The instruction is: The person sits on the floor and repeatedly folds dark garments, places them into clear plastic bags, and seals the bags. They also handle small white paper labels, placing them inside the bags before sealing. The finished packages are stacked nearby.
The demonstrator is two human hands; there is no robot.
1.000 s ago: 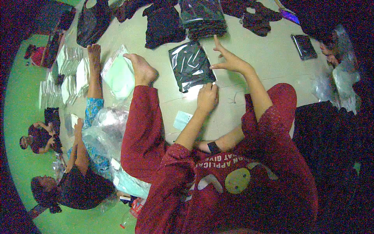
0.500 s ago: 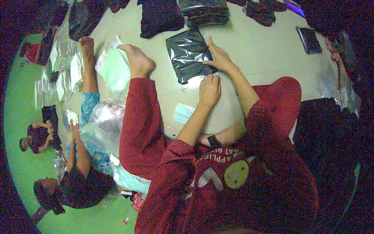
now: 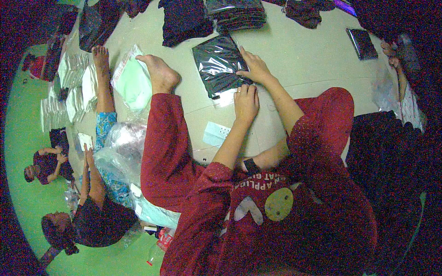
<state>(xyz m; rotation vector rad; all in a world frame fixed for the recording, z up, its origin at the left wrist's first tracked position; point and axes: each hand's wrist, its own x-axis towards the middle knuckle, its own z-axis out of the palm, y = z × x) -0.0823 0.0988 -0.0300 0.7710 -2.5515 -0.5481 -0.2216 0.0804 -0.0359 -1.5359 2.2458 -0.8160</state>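
Note:
A folded black garment (image 3: pixel 216 64) lies flat inside a clear plastic bag (image 3: pixel 224 99), whose clear end faces me. My right hand (image 3: pixel 256 69) rests along the bag's right edge, open, with thumb and fingers spread over the plastic. At the lower right corner of the bag is my left hand (image 3: pixel 247 103), its fingers bent down together over the clear end. The fingertips are partly hidden, but they appear closed on the plastic. A light blue card or paper (image 3: pixel 216 133) lies on the floor left of my left forearm.
Black bagged garments (image 3: pixel 235 16) are stacked ahead, beside a dark cloth (image 3: pixel 186 23). One black package (image 3: pixel 362 44) lies far right. Left are a pale green bagged garment (image 3: pixel 133 85), white stacks (image 3: pixel 73 69) and a seated co-worker (image 3: pixel 101 221). Dark cloth (image 3: pixel 382 156) heaps at my right.
My right hand's fingers have drawn slightly closer over the bag's edge. The left hand stays at the lower corner. The whole view has shifted a little.

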